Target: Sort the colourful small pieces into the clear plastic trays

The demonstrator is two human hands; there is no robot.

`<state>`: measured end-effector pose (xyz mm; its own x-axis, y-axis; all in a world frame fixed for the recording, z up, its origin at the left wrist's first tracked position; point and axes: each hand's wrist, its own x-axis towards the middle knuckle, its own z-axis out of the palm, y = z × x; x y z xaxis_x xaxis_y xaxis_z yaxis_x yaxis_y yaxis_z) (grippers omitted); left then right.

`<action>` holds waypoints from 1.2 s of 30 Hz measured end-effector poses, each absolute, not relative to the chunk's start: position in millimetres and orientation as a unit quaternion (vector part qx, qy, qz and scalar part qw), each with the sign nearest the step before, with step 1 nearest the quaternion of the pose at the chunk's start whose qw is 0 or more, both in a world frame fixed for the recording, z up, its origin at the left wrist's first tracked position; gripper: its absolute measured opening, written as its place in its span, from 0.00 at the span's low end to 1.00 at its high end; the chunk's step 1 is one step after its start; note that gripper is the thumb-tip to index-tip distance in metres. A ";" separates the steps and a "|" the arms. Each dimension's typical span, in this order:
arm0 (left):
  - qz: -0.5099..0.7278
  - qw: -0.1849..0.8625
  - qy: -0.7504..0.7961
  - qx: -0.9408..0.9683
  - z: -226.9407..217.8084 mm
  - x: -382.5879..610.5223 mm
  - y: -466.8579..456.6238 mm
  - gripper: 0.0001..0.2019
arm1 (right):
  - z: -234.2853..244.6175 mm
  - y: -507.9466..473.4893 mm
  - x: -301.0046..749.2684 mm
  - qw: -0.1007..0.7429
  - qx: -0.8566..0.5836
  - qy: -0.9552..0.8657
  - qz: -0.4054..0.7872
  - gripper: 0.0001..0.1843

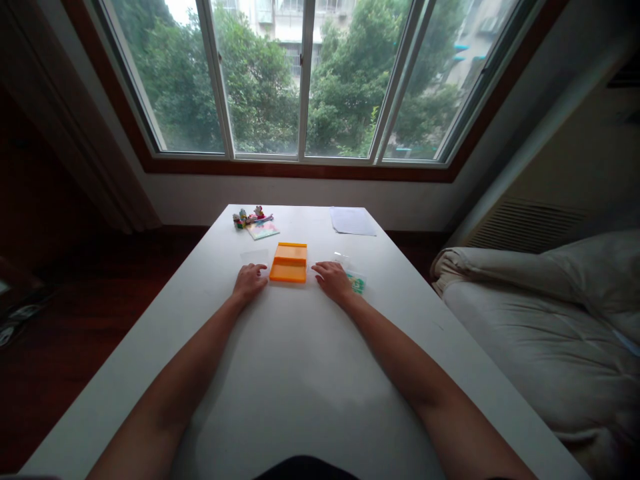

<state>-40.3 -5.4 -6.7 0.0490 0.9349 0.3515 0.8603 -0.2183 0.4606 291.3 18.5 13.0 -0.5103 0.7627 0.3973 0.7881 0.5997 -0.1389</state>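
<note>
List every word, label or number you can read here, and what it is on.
No text can be read.
Paper sheets: any print too small to read.
Colourful card: blurred, no letters legible.
Packet beside the right hand: print too small.
Orange tray: no marking shows.

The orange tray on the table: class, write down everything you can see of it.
The orange tray is a shallow, rectangular piece that looks like glossy plastic, with a raised rim. It lies flat on the white table, between the left hand and the right hand. Their fingertips lie close to its two sides, but whether they touch it cannot be told.
</note>
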 end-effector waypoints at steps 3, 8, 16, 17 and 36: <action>0.277 0.060 0.627 0.725 -3.6 -38.2 -7.7 0.12 | 9.9 20.2 292.5 0.220 -0.436 -0.872 -0.021 0.21; 0.262 0.042 0.638 0.723 0.9 -33.3 -13.9 0.10 | 6.5 21.4 287.8 0.223 -0.447 -0.866 -0.020 0.24; 0.258 0.033 0.632 0.730 3.5 -40.2 -13.7 0.07 | 7.1 19.6 272.4 0.225 -0.452 -0.863 -0.023 0.26; 0.257 0.034 0.631 0.731 3.4 -42.6 -12.9 0.07 | 6.5 19.8 269.9 0.226 -0.452 -0.863 -0.022 0.26; 0.289 -0.008 0.627 0.723 -4.8 -49.0 -5.9 0.09 | 1.7 21.1 259.4 0.215 -0.467 -0.857 -0.043 0.24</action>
<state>-49.0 -5.9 -4.8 0.0456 0.9023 0.4286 0.9121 -0.2126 0.3505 259.4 21.1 1.7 -0.4717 0.7809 0.4094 0.8183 0.5607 -0.1266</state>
